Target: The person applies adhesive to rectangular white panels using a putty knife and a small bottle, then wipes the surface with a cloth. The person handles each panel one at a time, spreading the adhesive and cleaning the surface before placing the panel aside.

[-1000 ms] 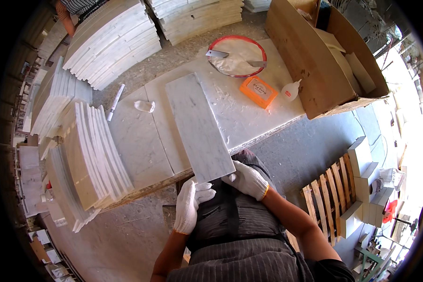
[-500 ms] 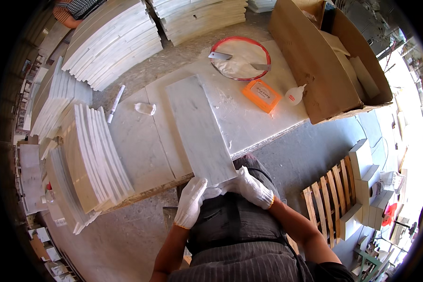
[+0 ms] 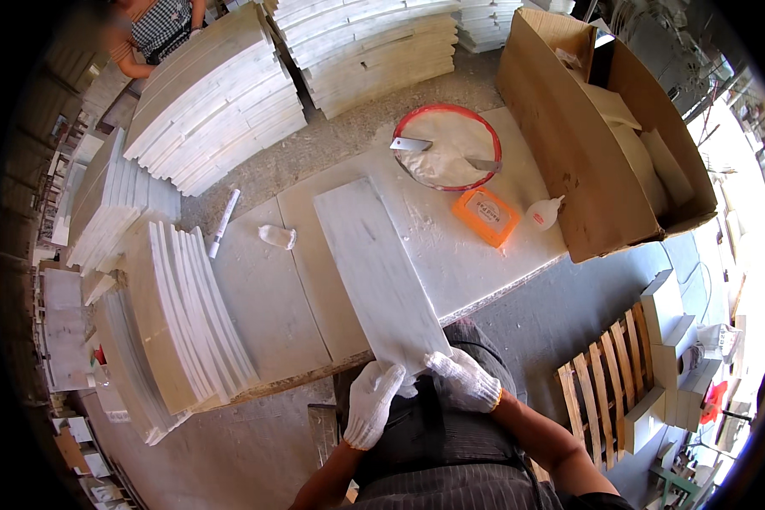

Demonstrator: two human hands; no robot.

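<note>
**Left hand (image 3: 372,401) and right hand (image 3: 462,381) close in on the veined stone slab (image 3: 382,272)**

And here's the left, white-gloved, half-curled at the slab's near end, thumb up by the edge. The right matches it at the other corner, fingers bent inward; whether either one truly grips, I can't tell, as the fingertips are partly hidden. One at each corner, probably to keep things even!

The slab lies flat, long side running away from the body, its near end jutting past the edge of the stone worktop (image 3: 268,319). That overhang likely gives fingers room underneath while the worktop carries the weight.

Beyond it, the red-rimmed basin (image 3: 446,149) of white material, the orange box (image 3: 484,217) and the squeeze bottle (image 3: 545,212) sit off to the right, seemingly within reach yet apart from the slab. Over left, the marker pen (image 3: 223,223) lies beside upright slabs (image 3: 200,310), leaning together, perhaps for easy picking.
</note>
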